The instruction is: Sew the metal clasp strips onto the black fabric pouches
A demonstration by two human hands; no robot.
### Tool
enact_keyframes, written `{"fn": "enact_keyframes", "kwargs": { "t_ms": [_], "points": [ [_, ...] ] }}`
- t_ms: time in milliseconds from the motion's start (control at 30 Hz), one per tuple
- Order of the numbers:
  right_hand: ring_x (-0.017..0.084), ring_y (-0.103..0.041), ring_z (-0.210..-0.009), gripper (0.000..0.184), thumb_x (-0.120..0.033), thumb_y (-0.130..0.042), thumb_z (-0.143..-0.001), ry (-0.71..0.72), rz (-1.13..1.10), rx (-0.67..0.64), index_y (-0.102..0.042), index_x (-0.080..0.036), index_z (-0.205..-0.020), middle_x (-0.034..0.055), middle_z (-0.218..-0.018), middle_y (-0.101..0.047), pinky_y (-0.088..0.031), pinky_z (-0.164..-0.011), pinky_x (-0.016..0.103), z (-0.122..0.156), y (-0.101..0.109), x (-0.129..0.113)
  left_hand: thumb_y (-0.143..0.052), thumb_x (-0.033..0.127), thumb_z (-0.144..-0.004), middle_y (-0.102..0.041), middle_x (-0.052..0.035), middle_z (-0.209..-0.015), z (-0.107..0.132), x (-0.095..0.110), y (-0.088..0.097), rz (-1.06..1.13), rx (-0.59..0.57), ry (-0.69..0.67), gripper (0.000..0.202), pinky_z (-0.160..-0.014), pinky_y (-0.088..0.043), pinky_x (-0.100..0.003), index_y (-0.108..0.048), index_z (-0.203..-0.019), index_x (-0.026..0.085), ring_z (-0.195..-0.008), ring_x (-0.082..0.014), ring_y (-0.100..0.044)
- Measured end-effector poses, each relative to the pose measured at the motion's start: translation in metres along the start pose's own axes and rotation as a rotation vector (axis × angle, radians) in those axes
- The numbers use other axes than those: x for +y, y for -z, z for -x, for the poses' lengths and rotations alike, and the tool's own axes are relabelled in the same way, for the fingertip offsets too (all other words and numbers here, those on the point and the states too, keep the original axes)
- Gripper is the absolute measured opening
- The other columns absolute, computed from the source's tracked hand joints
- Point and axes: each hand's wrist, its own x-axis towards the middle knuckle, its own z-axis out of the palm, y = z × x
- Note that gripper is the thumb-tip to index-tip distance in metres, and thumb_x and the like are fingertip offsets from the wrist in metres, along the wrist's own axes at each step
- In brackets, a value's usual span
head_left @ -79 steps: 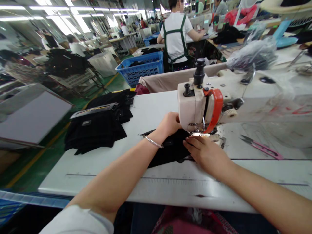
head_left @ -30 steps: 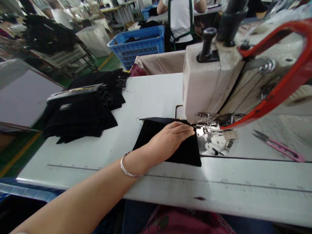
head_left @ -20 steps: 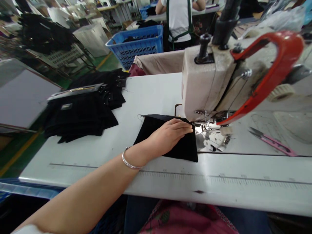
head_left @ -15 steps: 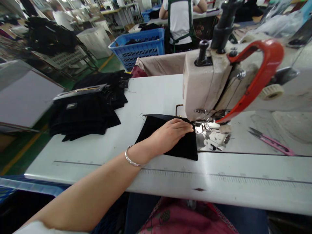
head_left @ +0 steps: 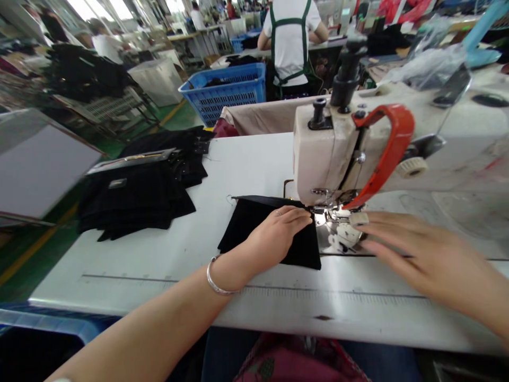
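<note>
My left hand [head_left: 274, 236] lies flat on a black fabric piece [head_left: 246, 223], fingers together and stretched toward the needle area of the sewing machine [head_left: 318, 154]. The fabric's right part sits beside the presser foot [head_left: 320, 216]. My right hand [head_left: 421, 252] reaches in from the right, somewhat blurred, fingers extended and thumb apart, its fingertips close to the right side of the presser foot. A dark sliver shows between thumb and fingers; I cannot tell what it is. The pink-handled thread snips are out of sight.
A stack of black fabric pieces [head_left: 135, 191] lies on the table's left. A blue basket [head_left: 226, 90] stands beyond the table, near a seated person [head_left: 292, 42]. A red curved guard [head_left: 393, 143] sticks out from the machine. A ruler scale [head_left: 338, 292] runs along the front.
My right hand has come into view from the right, over where the pink thread snips lay. My left hand stays on the black fabric. The view has shifted slightly.
</note>
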Motion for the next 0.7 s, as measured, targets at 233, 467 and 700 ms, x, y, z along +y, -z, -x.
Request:
{"fn": "enact_keyframes", "kwargs": {
  "t_ms": [233, 467, 700],
  "points": [
    [0.024, -0.071, -0.093, 0.035, -0.026, -0.043, -0.103, -0.013, 0.039, -0.118, -0.063, -0.017, -0.131, 0.0096, -0.111, -0.076, -0.059, -0.079, 0.038, -0.044, -0.048, -0.007, -0.045, 0.0, -0.09, -0.064, -0.0096, -0.136, 0.001, -0.004, 0.0, -0.018, -0.009, -0.028, 0.049, -0.116, -0.047, -0.043, -0.058, -0.135, 0.013, -0.129, -0.0233, -0.056],
    [0.024, -0.071, -0.092, 0.036, -0.025, -0.044, -0.102, -0.029, 0.045, -0.099, -0.065, -0.017, -0.13, 0.0109, -0.108, -0.076, -0.057, -0.08, 0.037, -0.037, -0.049, -0.004, -0.046, 0.0, -0.09, -0.064, -0.0107, -0.136, 0.0, -0.002, 0.001, -0.006, -0.015, -0.02, 0.047, -0.116, -0.046, -0.044, -0.058, -0.134, 0.012, -0.129, -0.0235, -0.055],
    [0.024, -0.071, -0.087, 0.034, -0.023, -0.049, -0.1, -0.058, 0.044, -0.117, -0.067, -0.018, -0.128, 0.0089, -0.104, -0.077, -0.056, -0.075, 0.036, -0.039, -0.052, -0.004, -0.047, 0.0, -0.091, -0.063, -0.01, -0.135, -0.001, -0.001, 0.002, 0.0, -0.003, -0.014, 0.046, -0.115, -0.047, -0.043, -0.059, -0.133, 0.013, -0.127, -0.0237, -0.056]
  ]
}}
